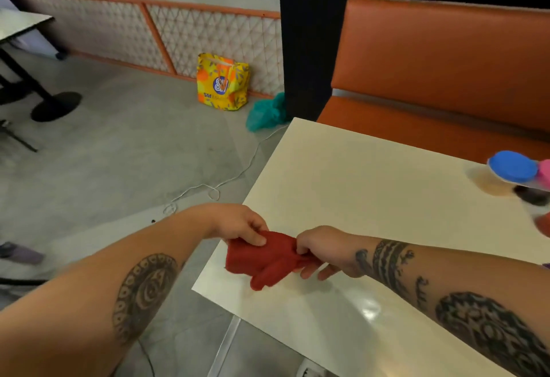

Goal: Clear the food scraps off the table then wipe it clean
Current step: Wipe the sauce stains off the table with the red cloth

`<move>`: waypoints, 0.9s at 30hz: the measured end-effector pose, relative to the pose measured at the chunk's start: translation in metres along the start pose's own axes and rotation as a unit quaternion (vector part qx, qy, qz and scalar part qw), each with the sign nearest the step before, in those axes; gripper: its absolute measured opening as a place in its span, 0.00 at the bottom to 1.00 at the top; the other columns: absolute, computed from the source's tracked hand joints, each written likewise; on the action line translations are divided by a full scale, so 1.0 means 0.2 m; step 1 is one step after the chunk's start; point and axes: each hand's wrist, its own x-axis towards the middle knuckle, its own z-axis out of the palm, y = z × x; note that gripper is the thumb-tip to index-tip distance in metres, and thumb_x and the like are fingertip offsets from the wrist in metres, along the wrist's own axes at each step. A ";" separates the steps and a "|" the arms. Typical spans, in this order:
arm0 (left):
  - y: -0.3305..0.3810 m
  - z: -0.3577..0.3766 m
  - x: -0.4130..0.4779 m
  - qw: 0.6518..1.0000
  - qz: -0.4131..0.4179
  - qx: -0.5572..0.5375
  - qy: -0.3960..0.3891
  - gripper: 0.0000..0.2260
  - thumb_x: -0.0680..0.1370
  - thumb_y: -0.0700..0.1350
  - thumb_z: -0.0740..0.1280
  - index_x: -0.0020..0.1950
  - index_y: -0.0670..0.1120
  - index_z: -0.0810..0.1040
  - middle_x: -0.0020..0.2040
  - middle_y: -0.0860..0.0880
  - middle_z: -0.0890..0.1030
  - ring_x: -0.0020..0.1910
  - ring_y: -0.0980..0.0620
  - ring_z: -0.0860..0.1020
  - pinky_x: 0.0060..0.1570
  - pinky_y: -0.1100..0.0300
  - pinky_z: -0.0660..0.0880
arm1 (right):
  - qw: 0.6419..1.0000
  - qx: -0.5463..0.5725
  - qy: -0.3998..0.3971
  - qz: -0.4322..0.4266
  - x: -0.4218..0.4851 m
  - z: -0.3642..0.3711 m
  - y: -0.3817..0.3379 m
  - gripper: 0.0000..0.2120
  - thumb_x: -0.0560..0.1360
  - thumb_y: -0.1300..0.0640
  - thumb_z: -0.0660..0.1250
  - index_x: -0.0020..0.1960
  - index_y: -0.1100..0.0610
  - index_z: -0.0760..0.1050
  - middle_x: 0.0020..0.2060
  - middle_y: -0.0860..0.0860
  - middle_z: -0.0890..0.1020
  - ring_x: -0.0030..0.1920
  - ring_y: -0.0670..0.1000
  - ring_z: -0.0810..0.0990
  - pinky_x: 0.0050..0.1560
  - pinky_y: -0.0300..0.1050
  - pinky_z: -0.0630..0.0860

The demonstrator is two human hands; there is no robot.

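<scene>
Gripping red cloth (268, 260) with both hands over left edge of cream table (372, 198): pinched at one end in left hand (241, 223), bunched in curled fingers of right hand (324, 250). Blue-lidded container (513, 166) at far right, blurred.

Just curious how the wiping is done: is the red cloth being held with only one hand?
No, the left hand and the right hand both grip the red cloth, one at each end.

Fingers (256, 238) partly hide red cloth (268, 260); blue lid (513, 171) blurred.
</scene>
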 end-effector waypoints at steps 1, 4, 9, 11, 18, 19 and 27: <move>-0.06 0.01 -0.02 0.999 -0.022 -0.031 -0.011 0.02 0.79 0.44 0.72 0.49 0.51 0.83 0.45 0.51 0.84 0.45 0.52 0.81 0.50 0.56 0.78 | 1.000 0.003 -0.016 0.008 0.02 0.05 -0.01 0.13 0.76 0.59 0.57 0.49 0.59 0.80 0.40 0.51 0.86 0.40 0.52 0.82 0.45 0.46 0.75; -0.23 0.05 -0.03 0.994 -0.071 -0.080 -0.037 0.03 0.80 0.42 0.70 0.52 0.49 0.82 0.46 0.50 0.84 0.46 0.50 0.81 0.51 0.54 0.78 | 0.999 -0.005 -0.047 0.024 0.10 0.19 0.00 0.13 0.75 0.59 0.57 0.51 0.60 0.79 0.41 0.52 0.86 0.40 0.52 0.82 0.42 0.45 0.74; -0.45 0.10 0.04 0.972 -0.067 0.198 0.110 0.10 0.80 0.52 0.69 0.60 0.54 0.81 0.54 0.54 0.82 0.55 0.52 0.79 0.57 0.58 0.75 | 0.990 -0.129 0.042 -0.039 0.22 0.30 0.06 0.14 0.78 0.59 0.61 0.59 0.63 0.78 0.46 0.53 0.82 0.44 0.53 0.80 0.39 0.43 0.72; -0.50 0.13 0.08 0.957 -0.044 0.212 0.193 0.12 0.78 0.53 0.70 0.62 0.56 0.81 0.58 0.56 0.82 0.59 0.53 0.78 0.60 0.57 0.74 | 0.970 -0.200 0.101 -0.094 0.24 0.29 0.10 0.16 0.79 0.56 0.62 0.65 0.57 0.76 0.54 0.51 0.79 0.51 0.53 0.79 0.49 0.44 0.75; -0.53 0.25 0.09 0.907 0.040 0.358 0.220 0.22 0.73 0.62 0.71 0.66 0.64 0.76 0.66 0.60 0.69 0.68 0.54 0.64 0.63 0.52 0.62 | 0.848 -0.473 0.025 -0.236 0.35 0.39 0.12 0.24 0.81 0.51 0.62 0.76 0.45 0.67 0.76 0.49 0.65 0.69 0.59 0.69 0.68 0.57 0.71; -0.53 0.25 0.09 0.906 0.036 0.362 0.217 0.21 0.73 0.61 0.71 0.66 0.64 0.75 0.66 0.60 0.69 0.67 0.53 0.65 0.62 0.52 0.63 | 0.828 -0.514 0.021 -0.222 0.36 0.40 0.12 0.25 0.82 0.50 0.61 0.78 0.45 0.63 0.78 0.49 0.61 0.71 0.59 0.67 0.67 0.58 0.71; -0.38 0.19 0.12 0.900 0.053 0.365 0.232 0.13 0.75 0.58 0.68 0.58 0.61 0.81 0.62 0.60 0.75 0.64 0.55 0.72 0.64 0.52 0.64 | 0.824 -0.524 0.028 -0.214 0.28 0.30 0.09 0.24 0.80 0.52 0.60 0.75 0.47 0.66 0.76 0.47 0.64 0.68 0.59 0.68 0.61 0.54 0.72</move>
